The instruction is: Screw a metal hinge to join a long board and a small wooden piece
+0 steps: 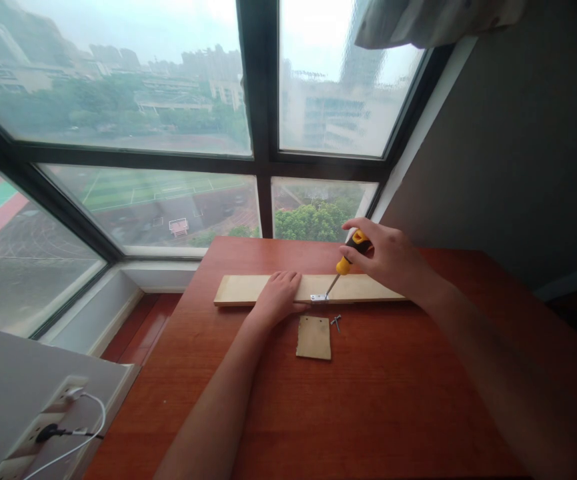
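Observation:
A long pale wooden board (243,288) lies across the table, a small metal hinge (319,298) at its front edge. My left hand (279,293) grips the board just left of the hinge, fingers over the top and thumb along the front edge. In my right hand (385,253) is a screwdriver (343,267) with a yellow and black handle, fingers closed round it. Its shaft slants down to the left, and the tip meets the hinge's right part. In front of the hinge lie a small thin wooden piece (313,339) with two holes and a few loose screws (337,323).
The reddish-brown table (368,400) stands against large windows with a dark frame (263,133). A grey wall (493,147) rises on the right. At lower left, a wall socket (38,433) holds a black plug and a white charger with a cable.

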Demonstrator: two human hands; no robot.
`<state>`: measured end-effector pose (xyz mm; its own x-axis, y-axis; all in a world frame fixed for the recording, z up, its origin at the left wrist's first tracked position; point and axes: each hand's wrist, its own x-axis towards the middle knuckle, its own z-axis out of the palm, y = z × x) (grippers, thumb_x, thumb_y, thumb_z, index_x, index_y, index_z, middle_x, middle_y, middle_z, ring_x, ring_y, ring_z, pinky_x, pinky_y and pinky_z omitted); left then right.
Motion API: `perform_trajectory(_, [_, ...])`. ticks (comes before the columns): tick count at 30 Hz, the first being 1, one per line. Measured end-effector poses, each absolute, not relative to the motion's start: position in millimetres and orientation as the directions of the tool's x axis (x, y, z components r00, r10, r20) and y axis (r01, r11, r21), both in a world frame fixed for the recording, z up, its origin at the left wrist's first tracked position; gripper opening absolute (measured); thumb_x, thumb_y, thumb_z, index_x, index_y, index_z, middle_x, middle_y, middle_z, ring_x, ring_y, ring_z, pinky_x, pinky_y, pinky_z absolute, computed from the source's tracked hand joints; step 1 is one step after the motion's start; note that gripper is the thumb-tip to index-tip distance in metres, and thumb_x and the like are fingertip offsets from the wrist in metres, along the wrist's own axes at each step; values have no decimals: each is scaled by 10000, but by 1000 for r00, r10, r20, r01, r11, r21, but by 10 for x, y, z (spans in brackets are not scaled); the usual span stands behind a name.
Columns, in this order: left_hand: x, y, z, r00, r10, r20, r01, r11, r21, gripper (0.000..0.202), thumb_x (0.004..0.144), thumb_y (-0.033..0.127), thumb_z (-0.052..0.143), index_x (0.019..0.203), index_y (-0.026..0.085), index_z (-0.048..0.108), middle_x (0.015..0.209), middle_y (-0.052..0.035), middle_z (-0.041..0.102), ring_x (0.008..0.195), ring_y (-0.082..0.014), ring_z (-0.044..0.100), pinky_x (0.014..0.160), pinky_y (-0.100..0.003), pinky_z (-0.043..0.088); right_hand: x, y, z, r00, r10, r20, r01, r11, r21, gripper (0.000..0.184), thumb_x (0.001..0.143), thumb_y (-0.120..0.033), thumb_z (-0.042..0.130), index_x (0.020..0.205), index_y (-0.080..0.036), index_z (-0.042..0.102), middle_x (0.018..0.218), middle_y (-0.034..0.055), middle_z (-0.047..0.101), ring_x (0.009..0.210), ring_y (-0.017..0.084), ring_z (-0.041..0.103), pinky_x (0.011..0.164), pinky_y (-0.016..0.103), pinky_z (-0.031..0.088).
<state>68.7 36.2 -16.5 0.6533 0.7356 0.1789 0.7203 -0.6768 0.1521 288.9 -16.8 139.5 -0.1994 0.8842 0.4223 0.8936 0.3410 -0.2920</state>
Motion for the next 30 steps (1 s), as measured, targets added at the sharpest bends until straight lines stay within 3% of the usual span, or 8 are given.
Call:
perform_trajectory(6, [691,358,-155,655,734,178,719,-678,152,584,704,489,754,1134,177,512,1180,-140,608,1102,-312,561,967,-404,403,2834,-163,1420,-178,884,433,950,269,-160,374,867,-518,548,1094,-225,599,855,46,688,687,205,619,579,304,407])
perform_trajectory(11, [692,357,-165,649,741,171,722,-671,169,562,709,473,751,1132,189,512,1187,-138,606,1123,-314,556,974,-404,398,2842,-164,1447,-256,899,355,899,356,-253,380,822,-278,568,1196,-217,539,1095,75,674,797,197,638,653,297,452])
perform_trajectory(13, [692,357,-169,647,742,173,722,-670,174,574,704,473,755,1136,185,511,1189,-139,604,1126,-315,553,978,-404,396,2850,-158,1451,-279,902,330,880,377,-288,419,817,-252,563,1233,-218,523,1109,72,672,768,183,637,666,298,462])
perform_trajectory(22, [697,359,-155,649,742,170,721,-670,175,565,701,476,757,1121,189,510,1189,-140,602,1116,-314,556,967,-407,406,2802,-177,1443,-194,893,406,970,237,-57,415,860,-528,544,1162,-246,590,843,48,703,709,234,640,546,308,385])
perform_trajectory(27, [702,359,-157,647,742,175,723,-670,168,558,705,483,751,1109,176,519,1176,-142,607,1096,-310,564,967,-407,405,2824,-179,1464,-234,905,357,919,325,-223,400,839,-326,553,1223,-213,548,1065,76,692,803,213,642,646,314,454])
perform_trajectory(30, [701,359,-154,646,744,171,724,-668,172,552,709,491,746,1109,186,520,1175,-138,608,1089,-307,568,966,-410,405,2845,-165,1464,-266,904,335,882,368,-294,415,826,-271,557,1238,-216,539,1057,63,693,770,186,638,655,298,464])
